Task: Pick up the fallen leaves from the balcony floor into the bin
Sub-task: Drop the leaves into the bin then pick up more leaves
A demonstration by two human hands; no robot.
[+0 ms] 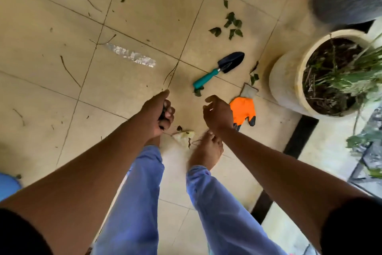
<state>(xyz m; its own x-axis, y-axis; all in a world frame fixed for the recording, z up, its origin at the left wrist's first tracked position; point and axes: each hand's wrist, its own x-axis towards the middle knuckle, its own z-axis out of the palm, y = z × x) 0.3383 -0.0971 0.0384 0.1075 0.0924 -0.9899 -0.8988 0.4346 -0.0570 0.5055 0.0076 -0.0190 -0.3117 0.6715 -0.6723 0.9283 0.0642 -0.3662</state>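
Left hand, centre frame: fingers curled around a dark clump, apparently gathered leaves, mostly hidden inside the fist. Right hand, just right of it: fingers loosely spread, holding nothing. Fallen leaves lie scattered on the tiled floor in the upper centre. A trowel and orange glove, partly hidden behind the right hand, lie mid-frame. A blue object, cut off at lower left, cannot be identified.

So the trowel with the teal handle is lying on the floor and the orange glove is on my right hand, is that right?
Not quite. The trowel with the teal handle does lie on the floor, but the orange glove is not on your right hand: it lies on the tiles just beyond it, and the hand is bare. The head view shows this.
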